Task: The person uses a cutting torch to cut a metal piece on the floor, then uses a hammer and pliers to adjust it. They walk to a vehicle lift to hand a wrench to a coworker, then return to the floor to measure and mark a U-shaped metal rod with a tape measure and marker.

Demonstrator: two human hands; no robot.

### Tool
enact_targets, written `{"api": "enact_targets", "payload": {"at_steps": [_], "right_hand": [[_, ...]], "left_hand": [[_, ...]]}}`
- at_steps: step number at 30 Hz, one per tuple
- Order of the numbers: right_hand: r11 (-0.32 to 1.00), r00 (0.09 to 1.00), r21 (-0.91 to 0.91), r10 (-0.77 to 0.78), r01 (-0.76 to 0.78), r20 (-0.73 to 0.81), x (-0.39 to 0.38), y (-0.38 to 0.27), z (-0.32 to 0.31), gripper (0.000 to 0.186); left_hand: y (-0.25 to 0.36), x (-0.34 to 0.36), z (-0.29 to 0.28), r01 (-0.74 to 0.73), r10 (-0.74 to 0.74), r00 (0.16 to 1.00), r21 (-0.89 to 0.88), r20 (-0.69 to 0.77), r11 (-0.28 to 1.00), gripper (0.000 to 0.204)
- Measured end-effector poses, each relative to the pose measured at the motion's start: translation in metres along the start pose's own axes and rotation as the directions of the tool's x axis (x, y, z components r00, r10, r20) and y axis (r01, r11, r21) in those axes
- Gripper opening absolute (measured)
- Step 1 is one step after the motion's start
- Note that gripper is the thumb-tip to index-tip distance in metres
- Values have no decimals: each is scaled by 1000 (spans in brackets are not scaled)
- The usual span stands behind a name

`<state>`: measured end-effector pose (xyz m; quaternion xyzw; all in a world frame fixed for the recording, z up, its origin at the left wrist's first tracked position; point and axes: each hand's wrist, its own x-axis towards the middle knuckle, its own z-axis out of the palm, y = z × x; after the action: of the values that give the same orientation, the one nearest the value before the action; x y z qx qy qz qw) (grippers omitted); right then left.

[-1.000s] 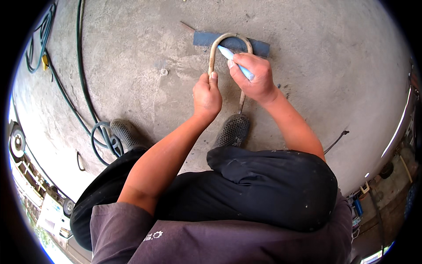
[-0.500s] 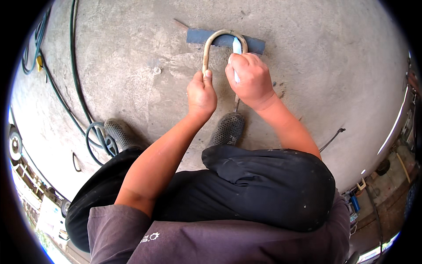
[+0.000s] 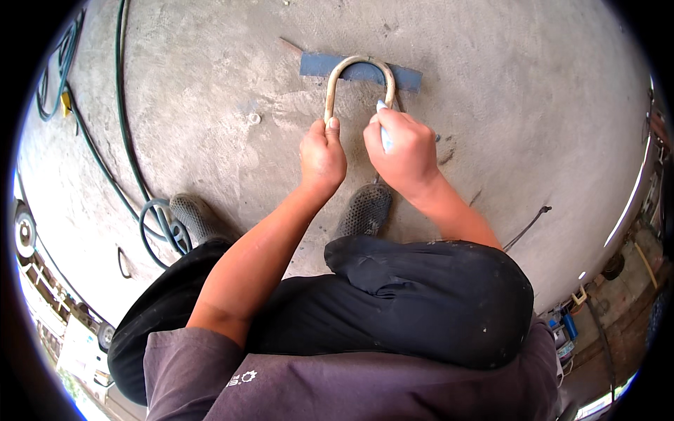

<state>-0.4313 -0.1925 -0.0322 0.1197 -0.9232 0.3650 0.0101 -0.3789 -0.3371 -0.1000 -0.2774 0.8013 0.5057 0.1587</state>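
A tan U-shaped rod point(image 3: 330, 88) stands out in front of me, its curve at the far end over a flat blue-grey metal strip point(image 3: 317, 64) on the floor. My left hand point(image 3: 324, 157) is closed on the rod's left leg, thumb along the top. Closed fingers of my right hand point(image 3: 408, 149) grip a pale blue and white pen-like stick point(image 3: 386, 139) beside the right leg. The stick's tip points away from me, close to the rod; whether they touch I cannot tell. My right hand hides part of that leg.
Green hoses point(image 3: 123, 126) run along the floor at left, looping by my left shoe point(image 3: 195, 216). My right shoe point(image 3: 365, 209) is just below the hands. A small pale ring point(image 3: 254, 119) lies left of the rod, and a thin dark cord point(image 3: 526, 228) at right.
My right hand has drawn the stick back toward me along the rod's right leg, so less of the stick shows. The left hand keeps its hold on the rod.
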Motion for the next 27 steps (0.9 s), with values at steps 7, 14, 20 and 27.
{"api": "enact_targets", "payload": {"at_steps": [7, 14, 20, 27], "right_hand": [[987, 975, 85, -121, 139, -184, 7, 18, 1, 10], [994, 986, -27, -110, 107, -128, -1, 16, 6, 6], [992, 981, -50, -122, 116, -148, 3, 17, 14, 7], [977, 965, 12, -208, 213, -159, 16, 24, 28, 10]], "left_hand": [[3, 0, -1, 76, -76, 997, -11, 25, 997, 41], [3, 1, -4, 70, -69, 997, -14, 35, 997, 41], [3, 2, -4, 64, -65, 997, 11, 36, 998, 40], [6, 1, -7, 59, -60, 997, 33, 45, 998, 40]]}}
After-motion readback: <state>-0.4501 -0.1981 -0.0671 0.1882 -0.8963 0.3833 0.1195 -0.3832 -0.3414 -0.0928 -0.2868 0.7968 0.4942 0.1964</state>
